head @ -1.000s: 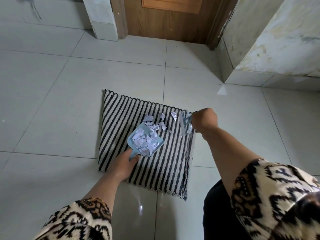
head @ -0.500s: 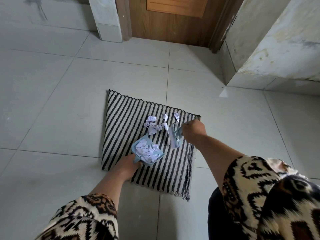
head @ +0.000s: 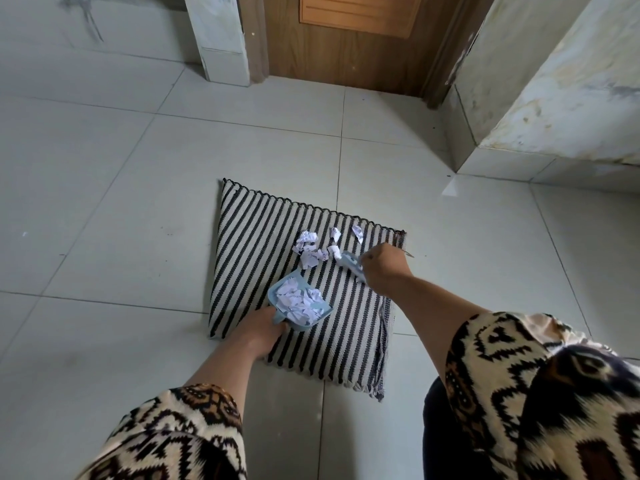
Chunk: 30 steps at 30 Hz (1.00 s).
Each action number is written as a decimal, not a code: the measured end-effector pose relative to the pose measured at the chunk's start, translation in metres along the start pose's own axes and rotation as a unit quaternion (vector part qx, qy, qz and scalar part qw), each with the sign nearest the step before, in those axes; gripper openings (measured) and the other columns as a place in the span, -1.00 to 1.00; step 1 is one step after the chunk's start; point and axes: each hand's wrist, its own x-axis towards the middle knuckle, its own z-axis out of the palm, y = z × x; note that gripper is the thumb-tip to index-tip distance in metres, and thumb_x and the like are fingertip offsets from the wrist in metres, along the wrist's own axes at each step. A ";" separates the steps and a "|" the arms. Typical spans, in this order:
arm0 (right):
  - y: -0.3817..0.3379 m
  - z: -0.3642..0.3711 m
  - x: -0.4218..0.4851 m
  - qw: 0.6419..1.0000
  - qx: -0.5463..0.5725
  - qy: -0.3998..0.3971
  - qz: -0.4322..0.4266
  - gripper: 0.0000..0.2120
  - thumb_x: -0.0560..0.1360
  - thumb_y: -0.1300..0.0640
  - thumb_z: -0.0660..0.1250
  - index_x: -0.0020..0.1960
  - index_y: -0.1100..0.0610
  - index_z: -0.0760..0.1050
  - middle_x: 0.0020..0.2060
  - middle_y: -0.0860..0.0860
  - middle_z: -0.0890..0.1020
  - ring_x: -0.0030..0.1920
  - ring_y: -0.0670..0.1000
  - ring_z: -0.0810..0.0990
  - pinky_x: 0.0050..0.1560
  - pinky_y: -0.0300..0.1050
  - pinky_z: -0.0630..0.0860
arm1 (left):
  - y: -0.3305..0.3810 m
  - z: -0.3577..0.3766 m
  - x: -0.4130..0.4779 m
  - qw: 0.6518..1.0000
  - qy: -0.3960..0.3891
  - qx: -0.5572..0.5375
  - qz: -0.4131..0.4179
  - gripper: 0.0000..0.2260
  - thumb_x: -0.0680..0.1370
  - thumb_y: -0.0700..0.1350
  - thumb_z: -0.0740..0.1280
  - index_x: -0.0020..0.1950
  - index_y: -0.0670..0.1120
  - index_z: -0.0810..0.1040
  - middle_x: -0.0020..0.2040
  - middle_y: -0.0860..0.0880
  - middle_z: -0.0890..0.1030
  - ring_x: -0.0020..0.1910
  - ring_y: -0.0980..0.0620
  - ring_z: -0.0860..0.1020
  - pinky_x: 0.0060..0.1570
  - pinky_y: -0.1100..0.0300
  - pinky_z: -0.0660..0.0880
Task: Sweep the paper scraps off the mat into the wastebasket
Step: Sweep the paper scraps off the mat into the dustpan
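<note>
A black-and-white striped mat (head: 256, 244) lies on the tiled floor. My left hand (head: 261, 329) grips the handle of a small light-blue dustpan (head: 300, 305) that rests on the mat and holds a heap of white paper scraps. Several loose paper scraps (head: 313, 251) lie on the mat just beyond the pan. My right hand (head: 382, 268) grips a small light-blue brush (head: 351, 266), its head down on the mat to the right of the loose scraps. No wastebasket is in view.
A wooden door (head: 349, 39) stands behind the mat, with a pale pillar (head: 218, 36) to its left. A marble wall ledge (head: 554, 109) juts out at the right. A white scrap (head: 451, 189) lies on the floor by that ledge.
My left hand drew the dustpan back towards me, leaving a cluster of scraps on the mat beyond it. My right hand brought the brush left and down towards those scraps.
</note>
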 end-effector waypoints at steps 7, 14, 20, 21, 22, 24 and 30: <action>-0.012 -0.013 -0.002 0.996 0.000 0.082 -0.020 -0.63 0.63 0.29 0.12 -0.30 0.23 0.51 -0.42 0.05 0.49 -0.49 -0.06 0.35 -0.72 -0.36 0.21 | -0.004 0.003 0.000 1.000 -0.005 -0.016 0.004 -0.77 0.64 -0.05 0.12 0.22 0.05 0.50 -0.01 0.08 0.49 -0.10 0.07 0.43 -0.18 0.21 0.34; -0.013 0.017 -0.011 0.999 -0.028 -0.009 -0.012 -0.71 0.68 0.14 0.12 -0.08 0.21 0.55 -0.24 0.09 0.58 -0.41 -0.07 0.39 -0.46 -0.27 0.40 | -0.009 0.004 -0.004 1.000 -0.004 -0.025 -0.008 -0.77 0.64 -0.07 0.11 0.17 -0.01 0.53 0.05 -0.02 0.58 -0.10 0.04 0.46 -0.19 0.20 0.36; -0.028 0.028 -0.021 0.995 -0.022 -0.075 -0.066 -0.69 0.70 0.10 0.12 -0.11 0.17 0.52 -0.27 0.05 0.55 -0.45 -0.11 0.38 -0.57 -0.35 0.35 | -0.015 0.002 -0.008 1.000 -0.001 -0.004 -0.017 -0.72 0.63 -0.02 0.13 0.22 -0.06 0.54 0.17 -0.07 0.62 0.11 -0.08 0.56 0.13 0.05 0.49; -0.031 0.026 -0.020 0.995 -0.023 -0.068 -0.075 -0.70 0.70 0.10 0.12 -0.08 0.18 0.53 -0.25 0.06 0.57 -0.44 -0.10 0.40 -0.55 -0.35 0.36 | -0.016 0.002 -0.008 1.000 0.000 -0.005 -0.018 -0.72 0.63 -0.02 0.13 0.22 -0.06 0.54 0.18 -0.07 0.62 0.12 -0.08 0.57 0.15 0.03 0.50; -0.033 0.024 -0.019 0.994 -0.031 -0.055 -0.086 -0.70 0.70 0.11 0.11 -0.08 0.19 0.53 -0.24 0.07 0.57 -0.41 -0.09 0.42 -0.52 -0.33 0.36 | -0.016 0.001 -0.008 1.000 0.002 -0.005 -0.021 -0.72 0.63 -0.04 0.12 0.22 -0.07 0.54 0.17 -0.08 0.62 0.12 -0.08 0.57 0.15 0.02 0.50; -0.033 0.018 -0.014 0.992 -0.059 -0.014 -0.109 -0.69 0.70 0.11 0.10 -0.14 0.16 0.49 -0.25 0.05 0.56 -0.38 -0.07 0.43 -0.45 -0.28 0.36 | -0.016 0.001 -0.008 1.000 0.005 -0.004 -0.022 -0.72 0.64 -0.06 0.12 0.24 -0.10 0.53 0.18 -0.10 0.61 0.13 -0.10 0.56 0.15 0.04 0.49; -0.022 0.019 -0.003 0.977 -0.145 0.103 -0.114 -0.63 0.69 0.15 0.10 -0.28 0.10 0.38 -0.34 0.03 0.51 -0.42 -0.07 0.41 -0.48 -0.23 0.27 | -0.017 0.003 -0.007 1.000 0.008 -0.011 -0.016 -0.73 0.63 -0.09 0.12 0.19 -0.14 0.53 0.13 -0.14 0.62 0.09 -0.12 0.57 0.11 0.05 0.50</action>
